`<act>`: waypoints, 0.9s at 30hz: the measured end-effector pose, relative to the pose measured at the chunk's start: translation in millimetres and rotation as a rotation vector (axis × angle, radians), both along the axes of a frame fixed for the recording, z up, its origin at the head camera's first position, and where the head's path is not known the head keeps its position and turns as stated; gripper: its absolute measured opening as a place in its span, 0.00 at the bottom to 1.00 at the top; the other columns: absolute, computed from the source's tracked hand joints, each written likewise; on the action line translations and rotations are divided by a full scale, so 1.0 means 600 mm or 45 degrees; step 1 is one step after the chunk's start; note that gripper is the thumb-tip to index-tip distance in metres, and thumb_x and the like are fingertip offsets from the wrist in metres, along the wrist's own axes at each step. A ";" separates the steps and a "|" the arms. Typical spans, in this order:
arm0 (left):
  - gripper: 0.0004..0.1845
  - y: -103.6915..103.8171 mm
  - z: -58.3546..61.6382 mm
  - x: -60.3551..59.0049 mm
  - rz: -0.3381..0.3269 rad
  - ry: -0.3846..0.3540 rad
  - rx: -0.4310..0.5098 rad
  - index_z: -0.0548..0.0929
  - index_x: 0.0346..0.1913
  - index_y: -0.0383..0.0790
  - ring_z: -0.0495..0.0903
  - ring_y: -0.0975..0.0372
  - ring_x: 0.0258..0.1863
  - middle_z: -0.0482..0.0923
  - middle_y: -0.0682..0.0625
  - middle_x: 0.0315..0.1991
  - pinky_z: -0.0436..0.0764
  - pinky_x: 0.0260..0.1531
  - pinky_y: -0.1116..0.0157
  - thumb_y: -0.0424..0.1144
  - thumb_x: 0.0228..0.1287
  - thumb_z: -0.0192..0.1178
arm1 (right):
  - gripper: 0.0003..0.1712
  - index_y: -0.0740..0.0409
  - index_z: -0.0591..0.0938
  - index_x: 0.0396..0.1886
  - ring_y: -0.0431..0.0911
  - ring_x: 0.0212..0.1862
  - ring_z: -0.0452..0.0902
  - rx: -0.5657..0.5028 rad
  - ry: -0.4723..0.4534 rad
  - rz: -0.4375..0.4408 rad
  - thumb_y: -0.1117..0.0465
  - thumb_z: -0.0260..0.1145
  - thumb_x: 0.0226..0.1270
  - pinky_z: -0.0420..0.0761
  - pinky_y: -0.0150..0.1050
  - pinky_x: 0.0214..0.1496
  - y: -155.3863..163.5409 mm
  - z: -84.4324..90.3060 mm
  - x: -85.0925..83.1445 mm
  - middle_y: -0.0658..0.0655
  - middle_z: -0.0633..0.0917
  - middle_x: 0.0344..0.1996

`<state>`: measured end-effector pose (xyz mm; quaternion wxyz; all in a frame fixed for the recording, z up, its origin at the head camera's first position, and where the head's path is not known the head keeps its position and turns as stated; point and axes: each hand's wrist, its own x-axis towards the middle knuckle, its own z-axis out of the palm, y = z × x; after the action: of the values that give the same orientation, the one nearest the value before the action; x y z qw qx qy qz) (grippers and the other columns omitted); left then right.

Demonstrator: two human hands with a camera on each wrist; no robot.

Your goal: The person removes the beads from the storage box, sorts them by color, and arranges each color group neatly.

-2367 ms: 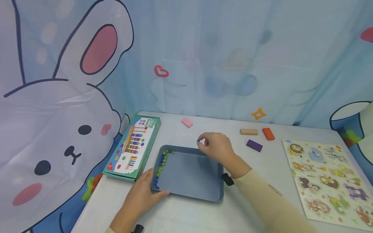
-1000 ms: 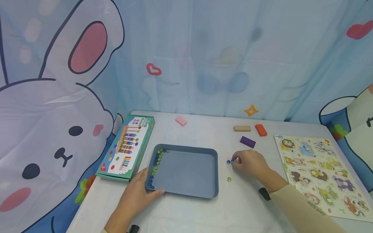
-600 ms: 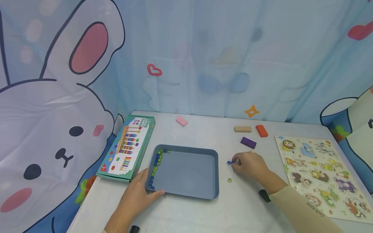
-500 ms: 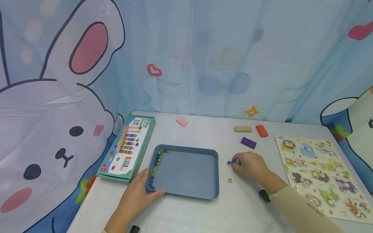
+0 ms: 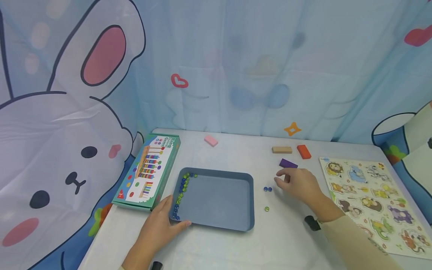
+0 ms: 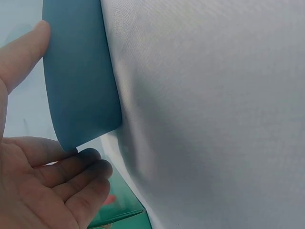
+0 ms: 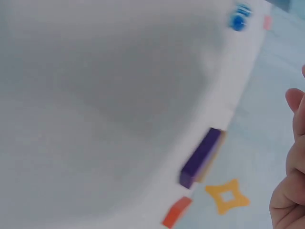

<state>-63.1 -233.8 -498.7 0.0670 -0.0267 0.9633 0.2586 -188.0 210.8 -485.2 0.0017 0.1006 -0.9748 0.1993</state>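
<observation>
A blue-grey tray (image 5: 219, 198) lies on the table, with several blue and green beads (image 5: 182, 189) lined along its left side and round its far left corner. My left hand (image 5: 160, 225) rests at the tray's near left corner; in the left wrist view the thumb (image 6: 35, 43) touches the tray wall and the other fingers are loosely bent by the corner. Right of the tray, two blue beads (image 5: 267, 189) sit side by side, with one green bead (image 5: 267, 209) nearer. My right hand (image 5: 300, 185) hovers just right of the blue beads, thumb and index apart, holding nothing.
A green game box (image 5: 150, 170) lies left of the tray. Behind are a pink block (image 5: 210, 141), a tan block (image 5: 282, 150), an orange block (image 5: 304, 152) and a purple block (image 5: 288, 163). An animal puzzle board (image 5: 371, 198) lies at the right.
My right hand went from above the tray with a blue bead to the table on the right, set it beside another blue bead, let go and lifted away. My left hand stayed at the tray.
</observation>
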 end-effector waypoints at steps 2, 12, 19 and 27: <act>0.66 0.000 -0.001 0.000 0.000 0.003 -0.002 0.62 0.81 0.34 0.67 0.43 0.78 0.65 0.38 0.79 0.72 0.74 0.40 0.75 0.50 0.72 | 0.15 0.55 0.90 0.48 0.43 0.24 0.70 -0.020 0.076 0.014 0.52 0.74 0.67 0.68 0.33 0.23 -0.004 0.012 -0.003 0.48 0.78 0.20; 0.65 0.000 0.001 0.002 -0.005 0.012 0.004 0.62 0.80 0.33 0.67 0.43 0.78 0.65 0.38 0.79 0.72 0.74 0.40 0.74 0.50 0.72 | 0.14 0.54 0.91 0.46 0.39 0.16 0.62 -0.096 0.402 0.132 0.53 0.75 0.66 0.61 0.31 0.18 -0.094 0.054 -0.019 0.47 0.78 0.17; 0.65 0.000 -0.003 0.001 -0.002 0.025 0.006 0.63 0.80 0.32 0.68 0.43 0.77 0.66 0.38 0.79 0.72 0.74 0.41 0.73 0.50 0.73 | 0.14 0.53 0.92 0.47 0.37 0.18 0.65 -0.141 0.503 0.269 0.52 0.75 0.66 0.65 0.30 0.20 -0.206 0.069 -0.033 0.46 0.80 0.18; 0.66 0.000 -0.005 0.000 -0.003 0.037 -0.011 0.63 0.80 0.33 0.68 0.43 0.77 0.66 0.38 0.78 0.73 0.73 0.41 0.77 0.48 0.71 | 0.11 0.51 0.92 0.44 0.35 0.19 0.69 -0.120 0.529 0.396 0.52 0.76 0.66 0.69 0.30 0.19 -0.323 0.050 -0.052 0.45 0.83 0.18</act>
<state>-63.1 -233.5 -501.4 0.0530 -0.0222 0.9653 0.2546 -219.0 17.2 -455.5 0.1757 0.2876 -0.9161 0.2173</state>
